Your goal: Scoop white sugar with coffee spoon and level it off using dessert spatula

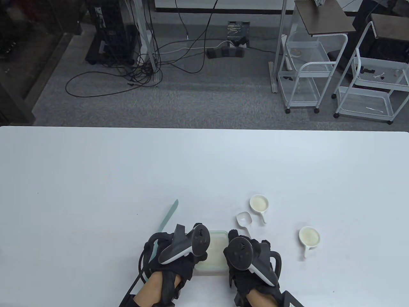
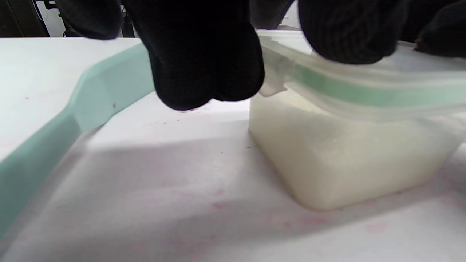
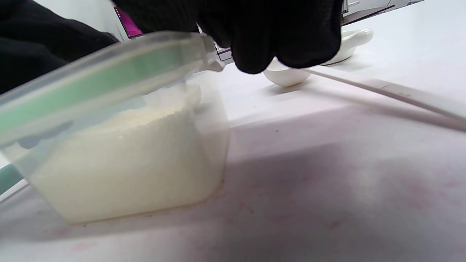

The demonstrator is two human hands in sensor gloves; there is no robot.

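Observation:
A clear plastic container of white sugar (image 1: pixel 213 252) stands near the table's front edge, between my hands. Its lid has a green seal (image 2: pixel 349 89) and sits on top. My left hand (image 1: pixel 188 254) grips the lid's left edge, fingers (image 2: pixel 207 58) on the rim. My right hand (image 1: pixel 238 255) grips the lid's right edge, fingers (image 3: pixel 287 32) at its corner (image 3: pixel 204 51). The mint-green dessert spatula (image 1: pixel 168 215) lies just left of the container, partly under my left hand; it also shows in the left wrist view (image 2: pixel 91 98). An empty white coffee spoon (image 1: pixel 244 219) lies beyond my right hand.
Two more white spoons holding sugar lie to the right, one far (image 1: pixel 258 204) and one nearer (image 1: pixel 309 237). The white table (image 1: pixel 127 179) stretches away beyond the hands. Carts and cables stand on the floor past the far edge.

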